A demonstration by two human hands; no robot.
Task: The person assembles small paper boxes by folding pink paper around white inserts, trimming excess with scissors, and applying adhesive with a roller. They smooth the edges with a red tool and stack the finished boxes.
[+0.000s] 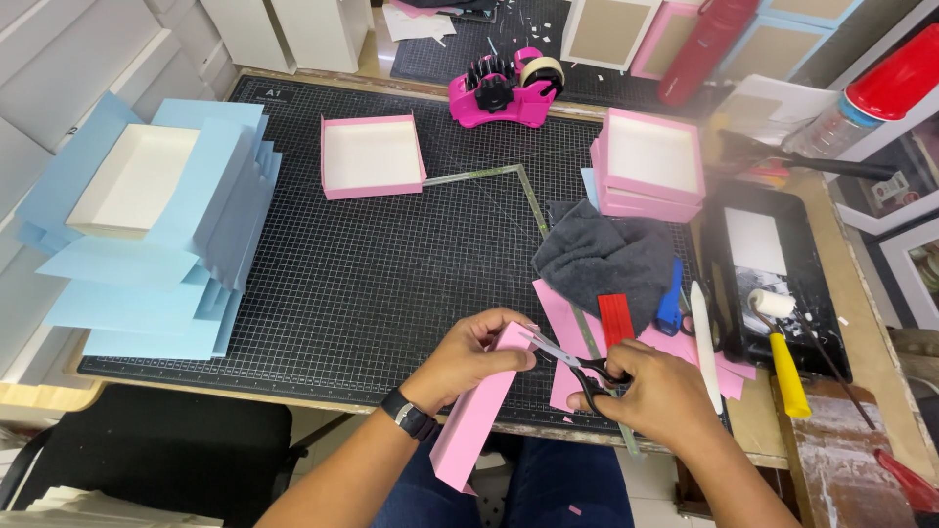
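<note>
Pink box [476,411]: long, narrow, paper-covered, plain pale pink; tilted, upper end at front edge of mat, lower end hanging past table edge toward lap; upper end gripped, top corner at scissor blades.

Scissors [577,364]: black handles, silver blades; blades parted, tips pointing left and slightly up, meeting box's top corner; handles low right, fingers through loops.

Both near front edge of table, centre-right, held above mat, just left of loose pink paper sheets.
</note>
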